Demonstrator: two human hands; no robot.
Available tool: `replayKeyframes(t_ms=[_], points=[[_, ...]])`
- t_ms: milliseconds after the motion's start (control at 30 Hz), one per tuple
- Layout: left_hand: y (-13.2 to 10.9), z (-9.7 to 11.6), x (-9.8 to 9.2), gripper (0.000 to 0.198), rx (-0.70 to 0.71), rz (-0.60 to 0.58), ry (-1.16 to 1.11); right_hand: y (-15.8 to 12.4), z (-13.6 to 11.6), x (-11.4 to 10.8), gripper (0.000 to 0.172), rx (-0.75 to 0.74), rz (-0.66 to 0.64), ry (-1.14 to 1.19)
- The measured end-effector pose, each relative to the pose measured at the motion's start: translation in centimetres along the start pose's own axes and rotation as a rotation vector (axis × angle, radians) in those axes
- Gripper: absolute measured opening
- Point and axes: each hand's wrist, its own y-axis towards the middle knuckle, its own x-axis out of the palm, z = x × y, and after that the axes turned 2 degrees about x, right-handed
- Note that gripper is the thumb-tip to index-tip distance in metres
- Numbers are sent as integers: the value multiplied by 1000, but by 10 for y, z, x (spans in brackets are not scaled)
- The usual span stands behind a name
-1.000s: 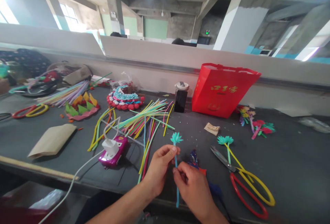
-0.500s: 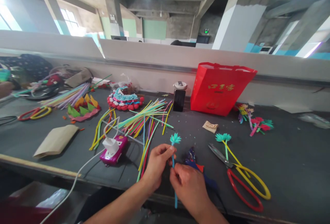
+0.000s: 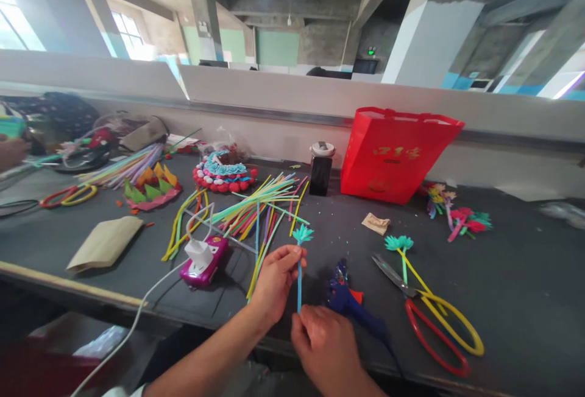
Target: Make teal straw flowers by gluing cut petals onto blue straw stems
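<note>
My left hand (image 3: 278, 281) pinches the upper part of a blue stem just beneath a teal flower head (image 3: 303, 234). Lower down, my right hand (image 3: 326, 339) has its fingers closed round the bottom end of the same blue stem (image 3: 300, 284). A dark blue glue gun (image 3: 354, 309) lies just right of my hands, with something orange-red beside it. Further right are scissors (image 3: 415, 293) with red and yellow handles, their blades apart, next to another teal flower (image 3: 399, 243) on a green stem.
Behind my hands lie loose coloured strips (image 3: 260, 202), a purple power adapter (image 3: 204, 263) with a white plug, a phone (image 3: 320, 176) and a red bag (image 3: 393, 159). A brown envelope (image 3: 106, 243) is at left. At the far left edge, another person's hand (image 3: 11, 152) shows.
My right hand has slid down the stem to its lower end. My left hand and the flower have moved slightly left and up. More of the glue gun shows.
</note>
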Motion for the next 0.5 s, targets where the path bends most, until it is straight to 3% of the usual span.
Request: replayKeyframes(t_ms=[167,267,433,500], points=[[3,-2,-3,23,-25,-21,55,1,3,-2,31,6,-12,-4],[9,-2,-5,26,7,-42,218,1,5,-2,33,5,4,-27],[20,0,-10,46,172,-139,1000,2,10,3,29,14,12,-103],[22,6,-11,47,217,-134,1157,2,12,5,26,12,-6,-141]])
